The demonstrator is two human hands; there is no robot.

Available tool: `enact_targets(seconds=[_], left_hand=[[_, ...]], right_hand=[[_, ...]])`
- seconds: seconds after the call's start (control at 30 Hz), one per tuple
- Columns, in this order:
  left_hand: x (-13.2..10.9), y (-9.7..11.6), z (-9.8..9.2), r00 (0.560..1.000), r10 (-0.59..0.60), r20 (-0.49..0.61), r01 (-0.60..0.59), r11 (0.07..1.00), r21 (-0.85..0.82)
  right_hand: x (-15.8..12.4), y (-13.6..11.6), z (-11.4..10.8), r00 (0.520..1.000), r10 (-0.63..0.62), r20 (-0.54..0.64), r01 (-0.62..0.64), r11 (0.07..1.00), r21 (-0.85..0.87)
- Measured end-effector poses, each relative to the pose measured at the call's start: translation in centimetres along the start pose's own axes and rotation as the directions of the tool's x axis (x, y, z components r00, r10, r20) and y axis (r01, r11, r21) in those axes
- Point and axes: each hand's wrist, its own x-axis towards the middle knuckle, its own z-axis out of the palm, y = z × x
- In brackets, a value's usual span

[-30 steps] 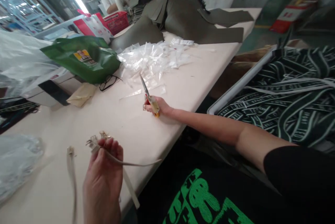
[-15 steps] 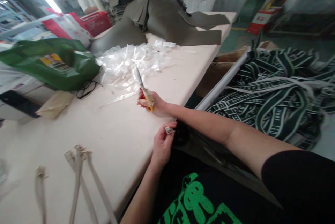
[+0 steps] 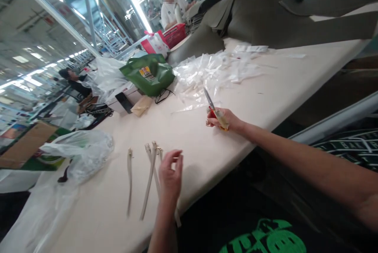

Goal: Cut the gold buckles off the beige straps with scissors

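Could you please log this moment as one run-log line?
left hand: open, over strips | right hand: holds scissors on table | behind: plastic bags

The left hand (image 3: 170,174) covered the lower part of one of the pale straps (image 3: 149,180), and whether its fingers touched that strap could not be told. The right hand (image 3: 226,120) hid the handles of the scissors (image 3: 213,108), so only the blades showed. The right arm ran off the picture's right edge. The grey cloth (image 3: 265,16) was cut off at the top and right. The heap of clear plastic pieces (image 3: 212,72) was too blurred to tell apart.
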Motion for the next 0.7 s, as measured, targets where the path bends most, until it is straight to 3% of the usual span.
enact_targets(seconds=[0.1, 0.23, 0.37, 0.5, 0.7], left_hand=[[3.8, -4.8, -3.4, 0.977, -0.135, -0.164, 0.159, 0.978, 0.139], [7.3, -7.5, -4.2, 0.965, -0.207, -0.160, 0.246, 0.926, 0.285], [9.1, -7.7, -4.3, 0.950, -0.296, -0.103, 0.313, 0.890, 0.333], [10.5, -7.7, -4.8, 0.921, -0.384, -0.071, 0.388, 0.879, 0.277], [10.6, -6.6, -6.4, 0.870, -0.487, -0.074, 0.479, 0.872, -0.097]], right_hand=[[0.1, 0.3, 0.1, 1.000, -0.001, 0.009, 0.001, 1.000, -0.021], [0.0, 0.5, 0.2, 1.000, -0.017, -0.018, 0.017, 1.000, -0.019], [-0.3, 0.3, 0.4, 0.999, -0.004, -0.053, 0.004, 1.000, 0.002], [-0.3, 0.0, 0.5, 0.996, 0.014, -0.083, -0.014, 1.000, -0.004], [-0.2, -0.1, 0.5, 0.990, 0.016, -0.140, -0.016, 1.000, 0.005]])
